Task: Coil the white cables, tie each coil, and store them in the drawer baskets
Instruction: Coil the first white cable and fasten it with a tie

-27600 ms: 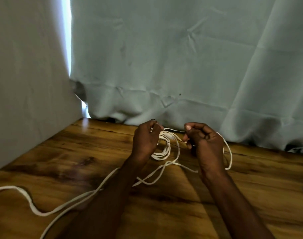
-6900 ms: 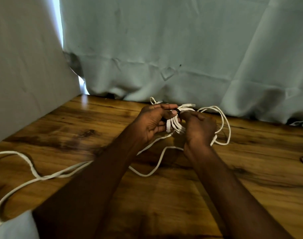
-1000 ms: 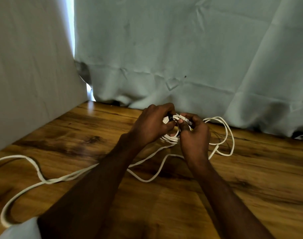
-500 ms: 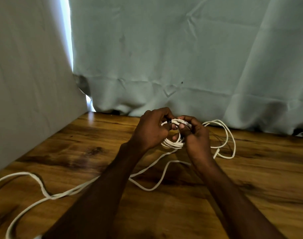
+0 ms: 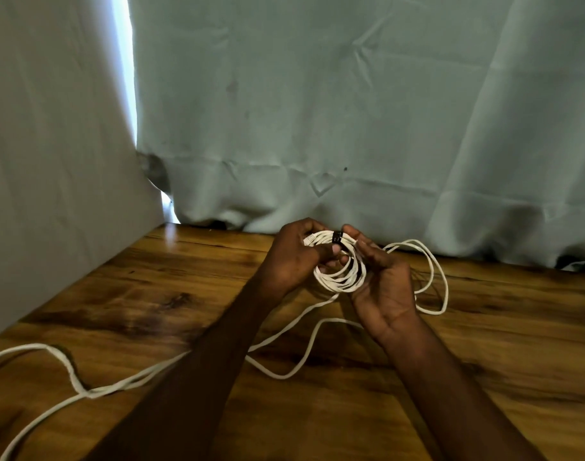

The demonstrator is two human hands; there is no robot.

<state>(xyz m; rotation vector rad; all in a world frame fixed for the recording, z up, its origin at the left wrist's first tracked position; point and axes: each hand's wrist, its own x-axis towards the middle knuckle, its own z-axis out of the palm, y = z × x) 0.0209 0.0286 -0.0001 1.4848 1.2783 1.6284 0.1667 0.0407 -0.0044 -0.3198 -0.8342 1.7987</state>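
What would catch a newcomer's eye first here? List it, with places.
At centre, both hands, left and right, hold a small coil of white cable with a black tie band round its top. Loose white cable trails across the brown wooden table toward the lower left. A pale crumpled curtain fills the background.

White coil [image 5: 341,272], black-tied [image 5: 337,236], between hands [image 5: 380,281].
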